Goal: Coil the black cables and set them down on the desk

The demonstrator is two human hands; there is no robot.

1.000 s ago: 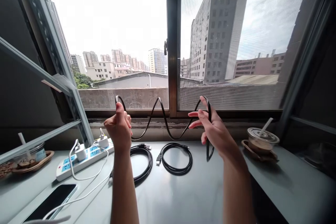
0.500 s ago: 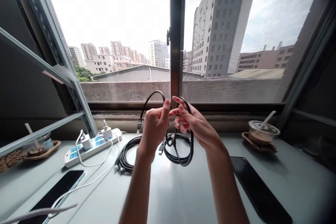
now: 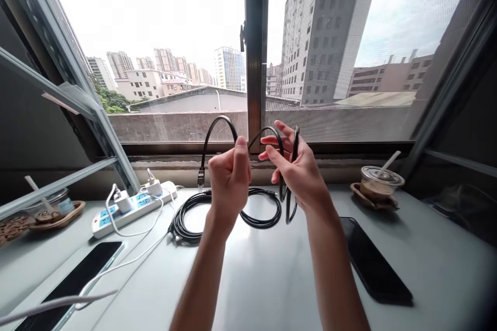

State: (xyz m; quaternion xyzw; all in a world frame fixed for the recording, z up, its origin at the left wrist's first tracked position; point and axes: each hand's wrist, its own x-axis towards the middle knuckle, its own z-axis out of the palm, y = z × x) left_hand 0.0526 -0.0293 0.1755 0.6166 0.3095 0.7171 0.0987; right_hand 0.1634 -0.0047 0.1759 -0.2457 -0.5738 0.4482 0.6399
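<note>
A black cable (image 3: 220,118) is stretched between my two hands above the table. My left hand (image 3: 231,176) is closed in a fist around it, thumb on top. Out of this fist a short end arcs up and over to the left, and its connector (image 3: 201,176) hangs down. My right hand (image 3: 297,168) has loosely curled, partly spread fingers, with the cable looped over and between them; the loops hang below the palm. Behind the hands lie two coiled black cables, a left coil (image 3: 180,222) and a right coil (image 3: 261,225), each partly covered.
A white power strip (image 3: 134,209) with plugged-in chargers stands at the left. Phones lie on both sides, a left phone (image 3: 77,279) and a right phone (image 3: 375,261). Lidded drinks, the right cup (image 3: 380,183) and left cup (image 3: 52,207), sit in brown holders. A white cord (image 3: 132,269) crosses the table.
My right hand has moved right and up, away from my left, drawing the cable loops with it. The left fist keeps its hold. The view has shifted slightly.
</note>
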